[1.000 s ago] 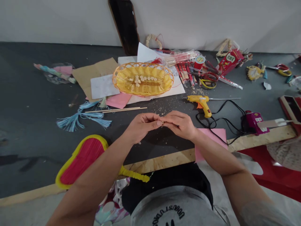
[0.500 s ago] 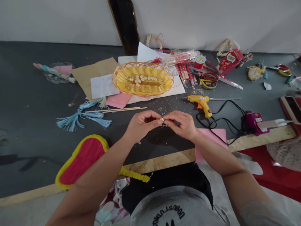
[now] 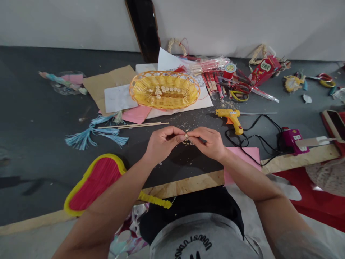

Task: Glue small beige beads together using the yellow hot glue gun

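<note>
My left hand and my right hand meet above the dark table, fingertips nearly touching. Between them they pinch a small pale piece, partly hidden by the fingers. Small pale crumbs lie on the table just under and around the fingertips. Beyond the hands, a yellow woven basket holds several small cream-coloured clusters. To the right of my right hand lies a yellow glue gun with its nozzle pointing left.
Two thin sticks and a blue tassel lie left of my hands. A pink and yellow padded shape rests by my left forearm. Scissors, a red thread spool and a black cord are on the right.
More pale crumbs show beneath the fingertips, and the pinched piece looks smaller or more covered. Both hands have hardly moved.
</note>
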Available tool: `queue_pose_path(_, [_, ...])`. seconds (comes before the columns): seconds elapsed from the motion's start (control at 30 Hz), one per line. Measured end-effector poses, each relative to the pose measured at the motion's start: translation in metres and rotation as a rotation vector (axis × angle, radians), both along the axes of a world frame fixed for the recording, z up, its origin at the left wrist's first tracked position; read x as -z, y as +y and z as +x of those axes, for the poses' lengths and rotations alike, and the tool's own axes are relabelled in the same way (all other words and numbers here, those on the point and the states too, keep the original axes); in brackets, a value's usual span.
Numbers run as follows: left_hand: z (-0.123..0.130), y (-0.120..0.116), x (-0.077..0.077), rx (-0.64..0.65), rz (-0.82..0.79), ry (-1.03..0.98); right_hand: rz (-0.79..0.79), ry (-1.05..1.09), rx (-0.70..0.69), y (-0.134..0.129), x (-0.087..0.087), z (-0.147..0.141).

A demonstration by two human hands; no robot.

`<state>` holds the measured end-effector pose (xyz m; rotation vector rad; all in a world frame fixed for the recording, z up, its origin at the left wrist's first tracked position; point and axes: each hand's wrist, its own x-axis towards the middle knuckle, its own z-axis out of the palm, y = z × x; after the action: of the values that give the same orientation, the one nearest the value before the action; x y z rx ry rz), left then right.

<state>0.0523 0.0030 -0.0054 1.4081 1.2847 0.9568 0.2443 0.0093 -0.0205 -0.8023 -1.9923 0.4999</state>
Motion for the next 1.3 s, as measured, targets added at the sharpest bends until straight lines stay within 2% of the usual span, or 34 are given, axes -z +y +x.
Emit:
queue_pose_path(0.2, [0.001,-0.001,-0.001,0.006,0.016,0.012,-0.002,0.025,-0.008,0.000,0.003,-0.002])
queue_pose_path(0.53, [-0.002,0.001,0.004,0.022,-0.040,-0.048,-0.125,0.047,-0.031,0.000,-0.003,0.001])
queue_pose_path(0.8, [-0.002,0.001,0.010,0.086,-0.165,-0.250,-0.171,0.032,-0.033,0.000,-0.004,0.004])
queue_pose_path(0.97, [0.000,0.002,0.010,0.115,-0.211,-0.394,-0.096,0.062,-0.081,0.004,-0.002,0.005])
queue_pose_path(1.1, [-0.001,0.002,0.009,0.140,-0.197,-0.368,-0.043,0.100,-0.131,0.005,0.000,0.003])
queue_pose_path(1.3, [-0.002,0.002,0.008,0.131,-0.140,-0.196,-0.079,0.070,-0.124,0.004,-0.005,0.003])
